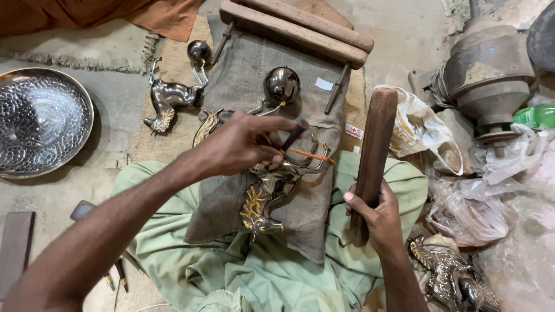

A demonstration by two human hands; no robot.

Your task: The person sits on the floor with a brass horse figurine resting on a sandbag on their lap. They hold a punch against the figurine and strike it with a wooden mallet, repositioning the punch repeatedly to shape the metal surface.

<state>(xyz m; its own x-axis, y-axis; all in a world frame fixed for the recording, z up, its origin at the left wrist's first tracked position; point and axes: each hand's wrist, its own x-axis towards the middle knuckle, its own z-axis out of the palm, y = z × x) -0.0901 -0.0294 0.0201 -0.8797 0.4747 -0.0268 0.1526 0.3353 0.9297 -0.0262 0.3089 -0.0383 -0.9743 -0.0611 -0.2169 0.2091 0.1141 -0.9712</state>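
Observation:
My left hand (243,144) pinches a small dark chisel (293,136) with its tip pressed onto a shiny metal deer figurine (272,193) with gold patterning. The figurine lies on a grey cloth (315,190) over my lap. An orange band (311,154) crosses its antlers. My right hand (376,216) grips the lower end of a long brown wooden mallet (373,150), held upright to the right of the figurine and apart from it.
Two more deer figurines (167,98) with round metal balls (281,85) lie further out on the cloth. A hammered silver bowl (40,121) sits at left. Wooden bars (295,29) lie at top. Plastic bags (480,202), a metal vessel (488,75) and another figurine (448,274) crowd the right.

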